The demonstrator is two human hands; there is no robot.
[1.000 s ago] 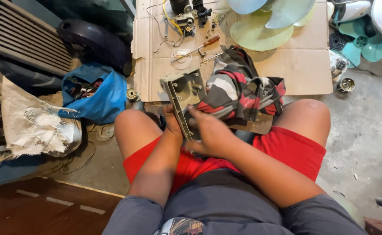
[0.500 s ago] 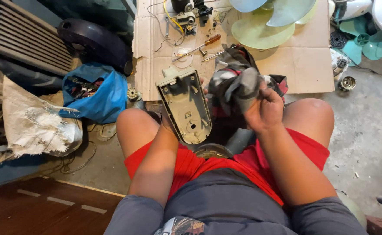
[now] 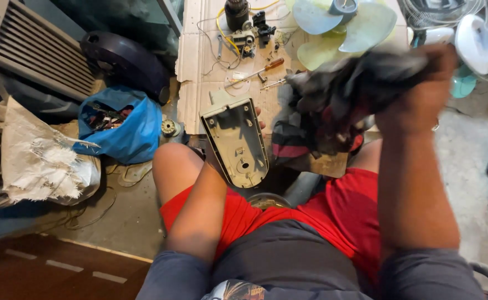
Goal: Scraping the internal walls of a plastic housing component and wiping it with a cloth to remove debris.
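Our right hand (image 3: pixel 421 83) grips a dark rag (image 3: pixel 355 94) lifted up w/ a blur. Our left hand (image 3: pixel 258 119) is mostly hidden behind the grey plastic cover (image 3: pixel 237 141), holding it up btw our knees, over the cardboard (image 3: pixel 199 66).

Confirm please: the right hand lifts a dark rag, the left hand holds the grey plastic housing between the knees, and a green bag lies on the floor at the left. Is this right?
One detail is wrong: the bag is blue, not green, as the head view shows. The right hand does lift the dark rag, and the left hand holds the grey plastic housing between the knees.
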